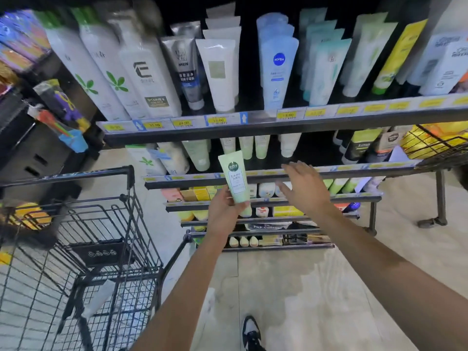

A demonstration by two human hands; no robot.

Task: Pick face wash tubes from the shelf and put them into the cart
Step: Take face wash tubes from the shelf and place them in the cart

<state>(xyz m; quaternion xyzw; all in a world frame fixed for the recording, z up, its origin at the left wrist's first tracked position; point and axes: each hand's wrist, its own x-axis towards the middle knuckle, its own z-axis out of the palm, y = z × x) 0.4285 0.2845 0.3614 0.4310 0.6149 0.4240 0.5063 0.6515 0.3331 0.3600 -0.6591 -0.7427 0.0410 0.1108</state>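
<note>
My left hand (224, 207) grips a pale green face wash tube (234, 179) by its lower end, held upright in front of the second shelf. My right hand (302, 186) is stretched out with straight fingers toward the second shelf's edge (278, 177), holding nothing. More pale green tubes (262, 146) stand upside down on that shelf behind. The black wire cart (101, 249) stands at the lower left, with a white tube (98, 298) lying in its basket.
The top shelf (278, 122) carries many tubes and bottles, among them a blue Nivea tube (278, 64). Lower shelves hold boxes and small bottles. A wire basket (440, 145) with yellow packs hangs at the right. My shoe (250, 333) is on the tiled floor.
</note>
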